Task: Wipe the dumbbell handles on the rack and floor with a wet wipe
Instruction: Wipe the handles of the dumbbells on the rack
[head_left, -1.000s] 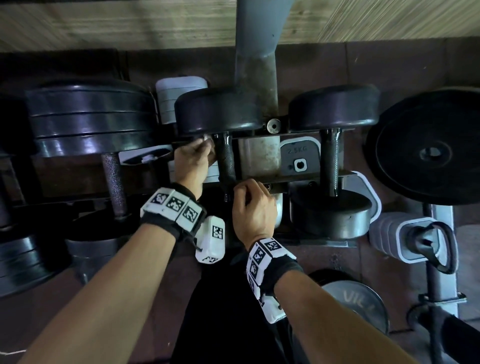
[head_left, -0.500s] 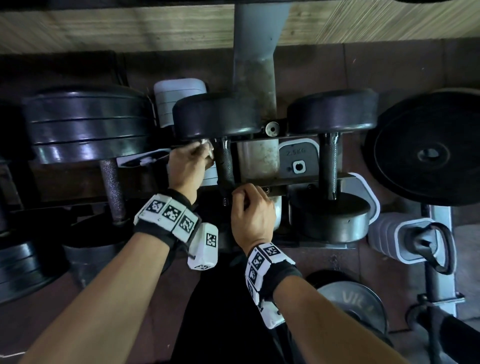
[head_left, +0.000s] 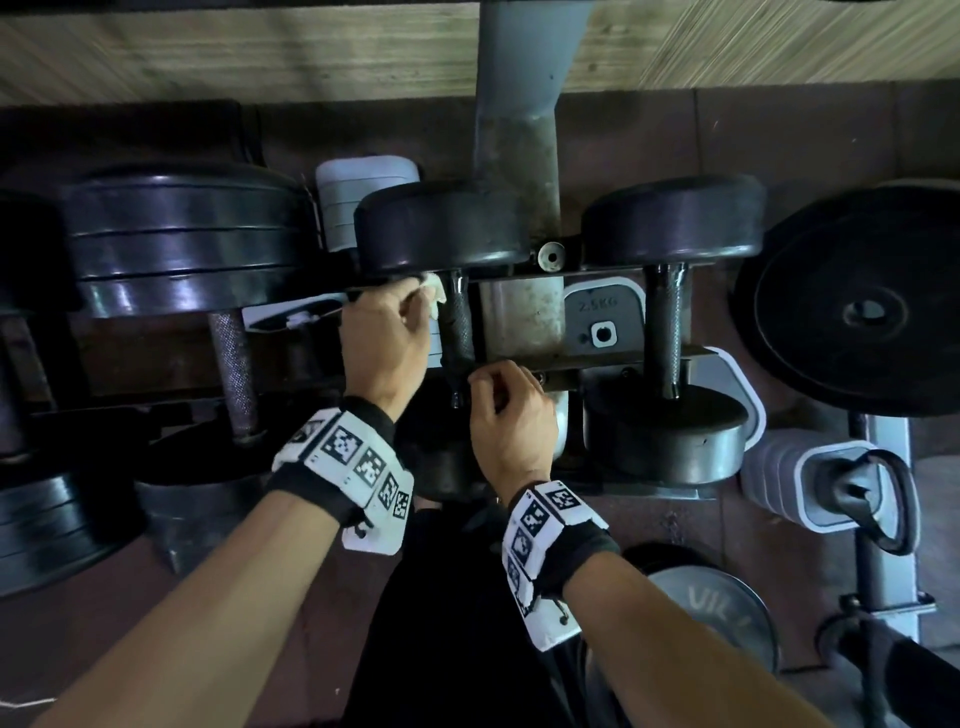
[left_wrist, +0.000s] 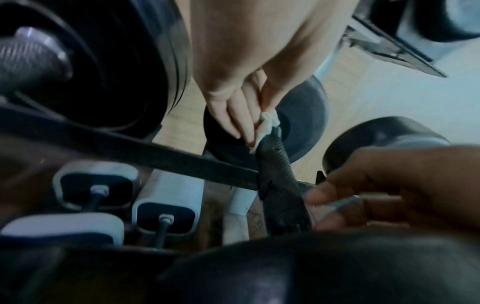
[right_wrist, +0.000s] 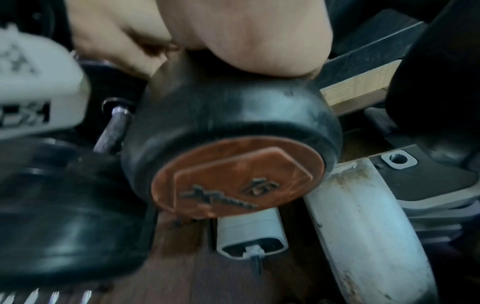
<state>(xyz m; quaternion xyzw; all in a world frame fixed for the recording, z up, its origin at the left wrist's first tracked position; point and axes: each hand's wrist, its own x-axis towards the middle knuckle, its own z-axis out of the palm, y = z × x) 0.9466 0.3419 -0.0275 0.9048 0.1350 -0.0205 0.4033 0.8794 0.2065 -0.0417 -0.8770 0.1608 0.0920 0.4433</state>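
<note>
At the rack's upper rail (head_left: 597, 358), the left hand (head_left: 384, 338) pinches a wet wipe (head_left: 435, 299) against a dumbbell handle (head_left: 460, 325); the right hand (head_left: 511, 415), fingers curled, grips its lower end. The small wipe could slip off the knurling.

Black dumbbell heads (head_left: 441, 228), dark knurled handle (head_left: 460, 325), white wet wipe (head_left: 435, 296). Wristbands (head_left: 353, 457) white with black square-code patterns; grey rust-stained rack post (head_left: 514, 150), grey plate (head_left: 602, 317) with white rim. Floor (head_left: 810, 135) reddish brown, pale striped wood band (head_left: 234, 47) at top, rust-orange dumbbell end cap (right_wrist: 237, 179).
</note>
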